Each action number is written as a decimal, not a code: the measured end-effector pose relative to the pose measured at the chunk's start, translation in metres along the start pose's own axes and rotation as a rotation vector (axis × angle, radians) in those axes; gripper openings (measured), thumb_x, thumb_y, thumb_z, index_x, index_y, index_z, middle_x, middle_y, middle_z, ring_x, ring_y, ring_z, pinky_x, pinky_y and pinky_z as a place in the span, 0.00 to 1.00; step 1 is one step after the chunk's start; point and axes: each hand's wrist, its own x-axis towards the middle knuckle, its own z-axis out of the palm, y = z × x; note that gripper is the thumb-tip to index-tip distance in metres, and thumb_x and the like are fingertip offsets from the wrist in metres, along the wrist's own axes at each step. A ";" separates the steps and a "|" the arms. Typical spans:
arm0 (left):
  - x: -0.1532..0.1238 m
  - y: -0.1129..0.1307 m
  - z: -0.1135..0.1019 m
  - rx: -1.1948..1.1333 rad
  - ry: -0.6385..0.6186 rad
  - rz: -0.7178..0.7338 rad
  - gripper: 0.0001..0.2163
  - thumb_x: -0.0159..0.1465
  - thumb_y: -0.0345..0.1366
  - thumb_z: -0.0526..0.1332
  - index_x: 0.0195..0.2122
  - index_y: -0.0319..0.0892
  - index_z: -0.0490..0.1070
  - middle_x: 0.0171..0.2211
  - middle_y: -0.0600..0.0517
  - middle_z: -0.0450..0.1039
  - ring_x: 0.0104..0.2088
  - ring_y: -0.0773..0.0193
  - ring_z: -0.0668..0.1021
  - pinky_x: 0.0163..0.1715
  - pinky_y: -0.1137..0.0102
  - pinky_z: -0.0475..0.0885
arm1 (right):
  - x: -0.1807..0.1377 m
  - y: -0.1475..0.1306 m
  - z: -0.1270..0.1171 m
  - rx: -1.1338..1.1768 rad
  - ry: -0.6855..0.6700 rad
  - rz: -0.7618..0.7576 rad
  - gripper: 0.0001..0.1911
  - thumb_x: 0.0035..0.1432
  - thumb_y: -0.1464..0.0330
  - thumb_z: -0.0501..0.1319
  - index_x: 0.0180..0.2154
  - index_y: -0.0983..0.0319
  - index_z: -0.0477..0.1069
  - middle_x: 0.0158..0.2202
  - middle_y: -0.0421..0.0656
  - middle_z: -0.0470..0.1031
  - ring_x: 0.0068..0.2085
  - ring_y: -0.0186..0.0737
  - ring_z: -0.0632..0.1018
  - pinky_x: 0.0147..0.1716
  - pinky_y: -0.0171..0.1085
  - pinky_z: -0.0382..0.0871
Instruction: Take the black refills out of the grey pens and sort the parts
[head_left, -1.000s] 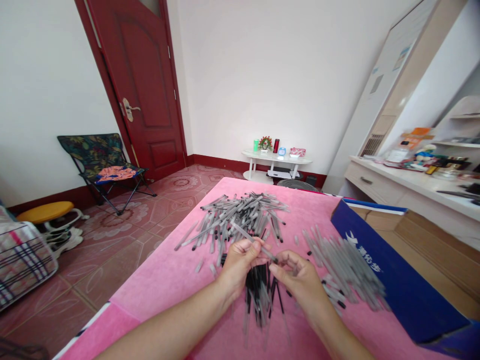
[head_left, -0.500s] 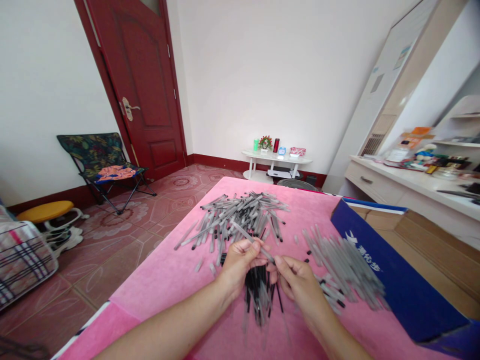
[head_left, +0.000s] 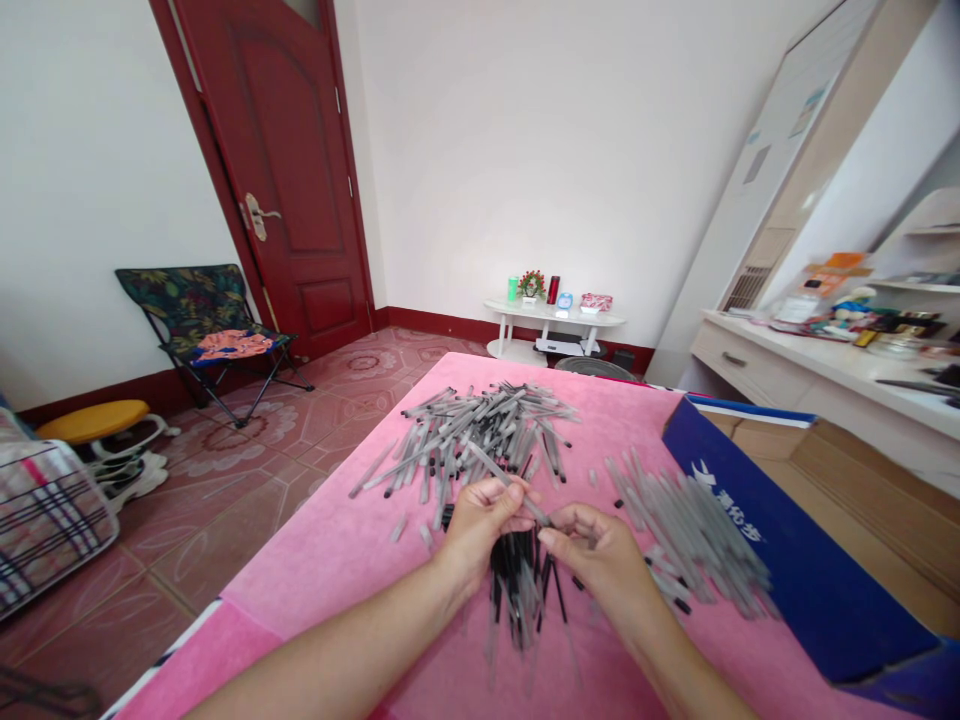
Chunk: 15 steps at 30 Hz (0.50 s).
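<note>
My left hand (head_left: pixel 491 512) is closed around a grey translucent pen barrel (head_left: pixel 491 462), which slants from upper left down to the right. Its lower end points at my right hand (head_left: pixel 596 545), whose thumb stands apart from its curled fingers, with nothing visible in them. A small black piece (head_left: pixel 578 582) is below the right fingers. Under both hands lies a bunch of thin black and clear pen parts (head_left: pixel 519 590). Beyond them spreads a heap of grey pens (head_left: pixel 487 425). To the right, a row of grey barrels (head_left: pixel 690 520) lies beside short caps (head_left: pixel 667 580).
A pink cloth (head_left: pixel 315 560) covers the table. An open blue cardboard box (head_left: pixel 795 540) sits at its right edge. Behind are a white side table (head_left: pixel 555 313) and a dresser (head_left: pixel 810 370). A folding chair (head_left: pixel 217 320) and a yellow stool (head_left: pixel 94 422) stand left.
My right hand has moved slightly right, and its thumb and fingers have parted from the barrel's end. A small black piece now shows below it. My left hand stays in place with the barrel.
</note>
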 end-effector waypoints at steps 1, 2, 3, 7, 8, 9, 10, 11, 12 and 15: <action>0.000 0.000 0.000 0.002 0.000 0.001 0.13 0.54 0.39 0.62 0.35 0.34 0.71 0.32 0.46 0.73 0.28 0.68 0.75 0.29 0.73 0.71 | 0.000 0.000 0.000 0.008 0.001 0.002 0.15 0.40 0.60 0.65 0.22 0.65 0.68 0.20 0.39 0.68 0.24 0.33 0.67 0.24 0.31 0.59; 0.000 -0.001 0.000 0.002 -0.001 0.001 0.13 0.54 0.39 0.62 0.35 0.34 0.70 0.32 0.46 0.73 0.27 0.69 0.75 0.29 0.73 0.71 | 0.000 -0.001 0.001 0.022 -0.009 0.022 0.16 0.42 0.58 0.64 0.22 0.65 0.68 0.19 0.39 0.67 0.22 0.31 0.66 0.23 0.31 0.58; 0.000 -0.001 0.000 0.001 -0.004 0.000 0.13 0.54 0.39 0.62 0.35 0.34 0.70 0.32 0.46 0.73 0.27 0.69 0.75 0.29 0.73 0.71 | 0.000 -0.001 0.002 0.042 -0.031 0.056 0.17 0.45 0.56 0.61 0.22 0.65 0.68 0.18 0.38 0.66 0.19 0.30 0.64 0.20 0.30 0.56; 0.000 -0.002 -0.002 0.011 -0.007 0.000 0.13 0.54 0.39 0.62 0.35 0.34 0.71 0.31 0.46 0.73 0.27 0.69 0.75 0.29 0.74 0.71 | -0.001 0.000 0.003 0.067 -0.089 0.150 0.22 0.52 0.53 0.53 0.22 0.65 0.67 0.16 0.38 0.65 0.13 0.24 0.53 0.14 0.30 0.44; 0.000 -0.002 -0.002 0.017 -0.005 0.003 0.13 0.54 0.39 0.62 0.35 0.34 0.71 0.31 0.46 0.73 0.27 0.69 0.75 0.29 0.74 0.71 | -0.001 0.000 0.002 0.044 -0.077 0.140 0.21 0.51 0.54 0.55 0.21 0.65 0.66 0.17 0.38 0.66 0.13 0.24 0.54 0.14 0.30 0.44; 0.000 -0.002 -0.002 0.024 -0.004 0.006 0.13 0.54 0.39 0.61 0.35 0.34 0.71 0.32 0.46 0.74 0.27 0.69 0.75 0.29 0.74 0.71 | -0.001 0.001 0.001 0.022 -0.056 0.120 0.19 0.48 0.55 0.58 0.20 0.65 0.66 0.17 0.39 0.66 0.14 0.25 0.55 0.14 0.30 0.45; 0.000 -0.002 -0.002 0.029 -0.003 0.009 0.13 0.54 0.39 0.61 0.35 0.34 0.71 0.32 0.46 0.74 0.27 0.69 0.75 0.29 0.74 0.71 | 0.000 0.001 0.001 0.007 -0.028 0.096 0.18 0.45 0.56 0.61 0.20 0.65 0.66 0.18 0.39 0.66 0.16 0.25 0.57 0.15 0.29 0.47; 0.000 -0.002 -0.002 0.031 -0.004 0.012 0.13 0.55 0.39 0.61 0.35 0.34 0.71 0.32 0.46 0.74 0.27 0.69 0.75 0.29 0.75 0.71 | 0.000 0.000 0.000 0.002 -0.001 0.073 0.17 0.42 0.57 0.64 0.21 0.65 0.66 0.19 0.39 0.67 0.17 0.26 0.59 0.16 0.29 0.49; 0.000 -0.002 -0.002 0.031 -0.002 0.017 0.13 0.55 0.39 0.61 0.35 0.34 0.71 0.32 0.46 0.74 0.27 0.69 0.75 0.28 0.75 0.71 | 0.000 0.000 0.000 0.005 0.020 0.057 0.17 0.39 0.58 0.65 0.22 0.65 0.66 0.20 0.38 0.67 0.18 0.26 0.60 0.16 0.29 0.49; -0.001 -0.001 0.000 0.019 0.006 0.019 0.12 0.54 0.39 0.61 0.35 0.34 0.71 0.32 0.46 0.74 0.27 0.69 0.75 0.28 0.75 0.71 | -0.001 -0.001 0.002 0.040 -0.005 0.091 0.17 0.43 0.56 0.62 0.23 0.64 0.66 0.16 0.35 0.62 0.15 0.25 0.55 0.15 0.29 0.46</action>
